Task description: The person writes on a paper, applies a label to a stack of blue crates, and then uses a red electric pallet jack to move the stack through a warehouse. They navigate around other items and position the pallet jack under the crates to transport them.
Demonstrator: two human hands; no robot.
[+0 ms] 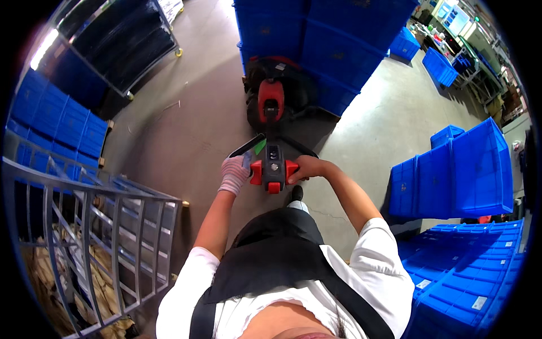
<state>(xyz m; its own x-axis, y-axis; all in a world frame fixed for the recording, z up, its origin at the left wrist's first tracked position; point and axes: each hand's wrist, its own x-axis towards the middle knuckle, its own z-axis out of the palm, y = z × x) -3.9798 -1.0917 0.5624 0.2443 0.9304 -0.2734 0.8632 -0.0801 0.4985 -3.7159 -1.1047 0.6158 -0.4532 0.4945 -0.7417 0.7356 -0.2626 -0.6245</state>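
Both my hands are on the control handle (pixel 274 153) of a red and black electric pallet truck (pixel 271 95). My left hand (pixel 234 174), in a striped pink and white glove, is wrapped round the left side of the grip. My right hand (pixel 308 168) is bare and closes round the right side, its thumb near the red control. A green tag (pixel 260 147) hangs by the left bar of the handle. Right behind the truck rises a tall stack of blue plastic crates (pixel 333 51); the forks beneath are hidden.
A metal cage trolley (pixel 113 237) with brownish material in it stands close on my left. Blue crates (pixel 62 116) on pallets and a dark wheeled rack (pixel 121 42) are farther left. More stacked blue crates (pixel 451 175) line the right side. Grey concrete floor (pixel 169 130) lies between.
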